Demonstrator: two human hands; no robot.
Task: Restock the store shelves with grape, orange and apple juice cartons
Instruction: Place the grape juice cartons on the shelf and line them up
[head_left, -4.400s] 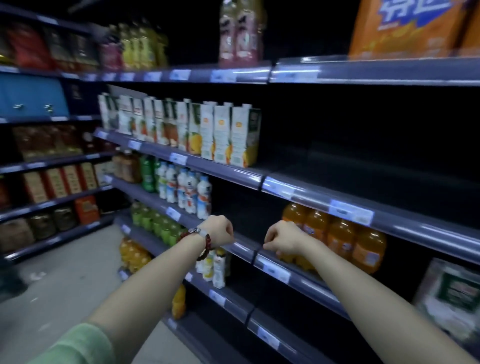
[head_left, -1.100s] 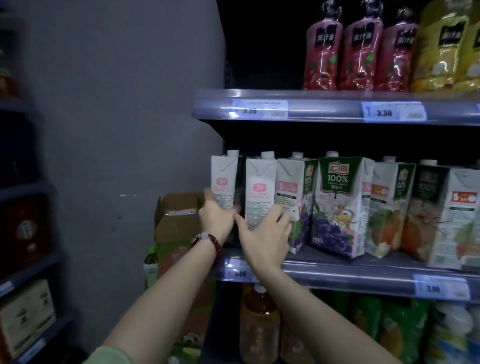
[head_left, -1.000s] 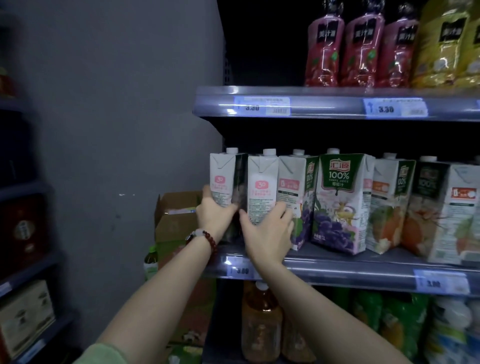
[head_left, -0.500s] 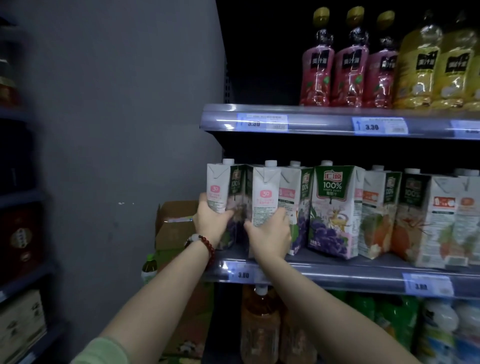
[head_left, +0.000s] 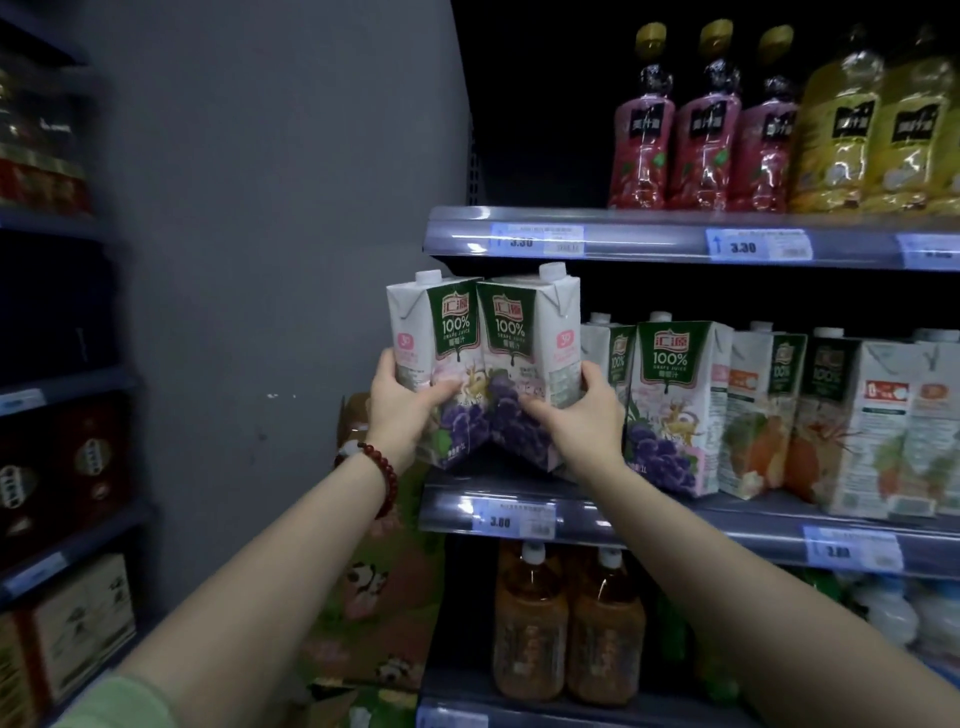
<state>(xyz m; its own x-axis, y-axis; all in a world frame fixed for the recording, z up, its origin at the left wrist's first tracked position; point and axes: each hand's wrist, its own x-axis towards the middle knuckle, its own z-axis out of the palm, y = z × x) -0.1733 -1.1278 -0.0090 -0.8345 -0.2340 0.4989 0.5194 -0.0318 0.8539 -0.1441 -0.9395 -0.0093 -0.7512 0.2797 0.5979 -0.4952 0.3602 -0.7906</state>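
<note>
Two grape juice cartons are lifted off the left end of the middle shelf (head_left: 675, 512), green fronts turned toward me. My left hand (head_left: 402, 410) grips the left grape carton (head_left: 434, 343) low on its side. The right grape carton (head_left: 535, 343) is held by my right hand (head_left: 576, 415), and the two cartons touch edge to edge. Another grape carton (head_left: 675, 405) stands on the shelf just right of my right hand. Orange juice cartons (head_left: 758, 415) follow it further right.
The upper shelf (head_left: 675, 239) carries pink bottles (head_left: 701, 130) and yellow bottles (head_left: 872, 130). Brown tea bottles (head_left: 566, 623) stand on the shelf below. A grey wall (head_left: 260, 260) is at left, with cardboard boxes (head_left: 374, 597) at its foot. Dark shelving (head_left: 52, 467) fills the far left.
Both hands have pulled the two leftmost grape cartons up and outward off the shelf and turned them so their green fronts face me. Earlier, the view had swung from another aisle section.
</note>
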